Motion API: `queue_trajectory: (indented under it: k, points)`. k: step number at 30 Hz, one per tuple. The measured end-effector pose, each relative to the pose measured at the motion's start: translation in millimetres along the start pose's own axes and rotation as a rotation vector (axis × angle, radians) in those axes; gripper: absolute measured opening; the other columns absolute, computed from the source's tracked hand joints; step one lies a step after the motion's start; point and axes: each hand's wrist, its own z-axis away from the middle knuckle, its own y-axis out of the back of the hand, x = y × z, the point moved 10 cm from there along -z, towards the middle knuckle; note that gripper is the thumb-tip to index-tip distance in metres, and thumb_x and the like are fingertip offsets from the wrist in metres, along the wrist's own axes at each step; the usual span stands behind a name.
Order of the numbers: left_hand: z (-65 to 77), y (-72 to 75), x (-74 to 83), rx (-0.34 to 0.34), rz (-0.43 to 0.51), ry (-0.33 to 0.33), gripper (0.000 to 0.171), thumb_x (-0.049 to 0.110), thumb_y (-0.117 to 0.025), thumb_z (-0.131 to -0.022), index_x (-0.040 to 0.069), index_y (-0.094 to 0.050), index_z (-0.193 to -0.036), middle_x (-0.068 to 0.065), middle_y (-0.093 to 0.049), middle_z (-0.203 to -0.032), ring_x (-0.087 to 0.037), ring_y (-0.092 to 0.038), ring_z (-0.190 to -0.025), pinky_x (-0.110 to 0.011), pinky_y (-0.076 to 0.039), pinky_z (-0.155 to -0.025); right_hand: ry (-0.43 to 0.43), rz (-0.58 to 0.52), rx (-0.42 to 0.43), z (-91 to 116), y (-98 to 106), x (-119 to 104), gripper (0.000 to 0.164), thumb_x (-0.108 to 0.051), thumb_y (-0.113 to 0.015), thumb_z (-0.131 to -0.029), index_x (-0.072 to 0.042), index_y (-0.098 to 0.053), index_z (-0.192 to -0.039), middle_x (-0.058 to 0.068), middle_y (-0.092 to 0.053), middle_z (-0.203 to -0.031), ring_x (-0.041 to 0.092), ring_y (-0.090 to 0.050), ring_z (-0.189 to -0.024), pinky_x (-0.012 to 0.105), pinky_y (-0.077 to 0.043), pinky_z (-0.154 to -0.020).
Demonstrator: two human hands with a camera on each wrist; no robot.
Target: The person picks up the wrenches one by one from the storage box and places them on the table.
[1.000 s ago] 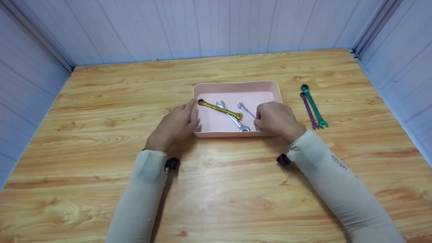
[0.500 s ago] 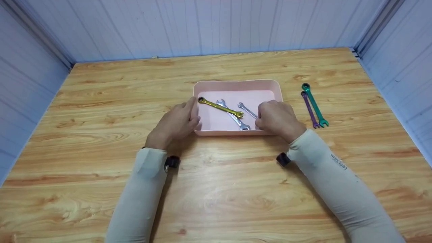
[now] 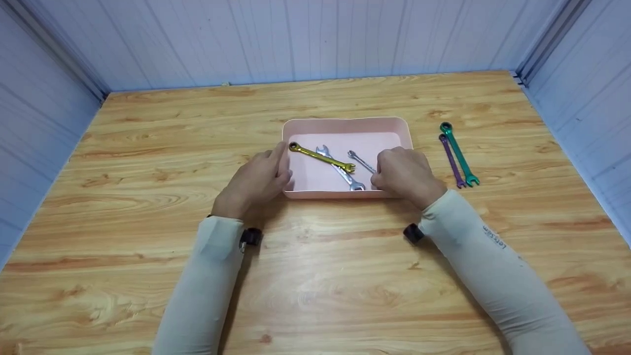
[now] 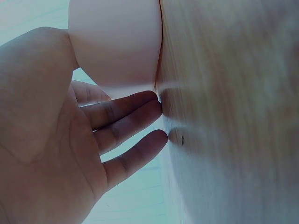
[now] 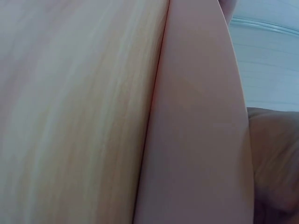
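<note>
In the head view, a pink tray (image 3: 340, 195) holds several wrenches. My left hand (image 3: 259, 180) rests at its left wall, thumb by the rim; in the left wrist view its fingers (image 4: 133, 122) are nearly straight, tips down at the tabletop. My right hand (image 3: 406, 175) reaches over the tray's right side with curled fingers, gripping a small silver wrench (image 3: 361, 161). The lower end of that wrench is hidden by the hand. A gold wrench (image 3: 320, 157) lies across a larger silver wrench (image 3: 345, 178) in the tray. The right wrist view shows mostly the tray's outer wall (image 5: 201, 121).
Right of the tray, a green wrench (image 3: 459, 154) and a purple wrench (image 3: 452, 161) lie side by side on the wood-grain table (image 3: 325, 276). Pale panelled walls (image 3: 315, 39) enclose the table's back and sides.
The exposed head of the small silver wrench has turned slightly in my right hand. Both hands, the tray and the other wrenches keep their places.
</note>
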Motion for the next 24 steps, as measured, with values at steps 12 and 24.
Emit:
queue_trajectory:
  k: [12, 24]
  points:
    - [0.1, 0.6, -2.0, 0.002, 0.004, 0.021, 0.073, 0.033, -0.051, -0.101, 0.013, -0.016, -0.162, -0.016, -0.04, -0.154, -0.026, -0.042, -0.137, -0.047, -0.033, -0.113, -0.009, -0.022, -0.007, -1.1, -0.2, -0.4, 0.017, -0.02, -0.065, -0.089, -0.004, -0.072, -0.091, 0.007, -0.063, -0.074, 0.022, -0.057, -0.063, 0.032, -0.037, -0.055]
    - [-0.2, 1.6, 0.1, 0.002, -0.018, -0.014, 0.071, 0.033, -0.048, -0.102, 0.009, -0.017, -0.161, -0.019, -0.043, -0.152, -0.029, -0.041, -0.139, -0.048, -0.034, -0.113, 0.03, -0.012, 0.054, 0.4, 4.8, -2.2, 0.015, -0.017, -0.063, -0.088, -0.005, -0.069, -0.081, 0.007, -0.061, -0.07, 0.023, -0.054, -0.062, 0.033, -0.037, -0.054]
